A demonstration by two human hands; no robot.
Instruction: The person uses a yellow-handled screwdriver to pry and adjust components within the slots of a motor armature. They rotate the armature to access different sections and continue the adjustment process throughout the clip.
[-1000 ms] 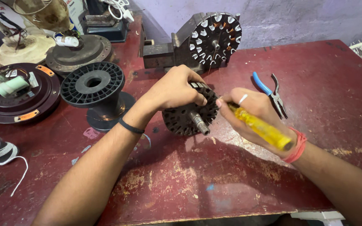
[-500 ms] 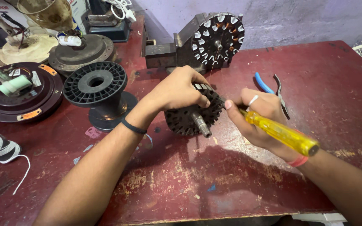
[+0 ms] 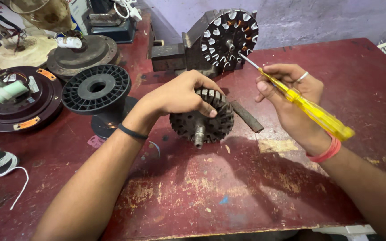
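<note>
L hand (image 3: 179,94) fingers curled over slotted metal core (image 3: 202,117) on red table (image 3: 246,196). R hand (image 3: 291,96) pinching yellow screwdriver (image 3: 309,109), tip up, clear of core. Black spool (image 3: 97,88) left.

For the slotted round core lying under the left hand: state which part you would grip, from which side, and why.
Grip the slotted core by its toothed rim, from above, as the left hand does. It stands tilted on the table with its shaft pointing toward the viewer; the broad ribbed edge likely gives fingers purchase.

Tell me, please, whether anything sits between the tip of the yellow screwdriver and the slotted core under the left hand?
Nothing visible does. The right hand holds the yellow screwdriver raised beside the slotted core, which the left hand grips; only a dark flat bar lies nearby on the table.
</note>
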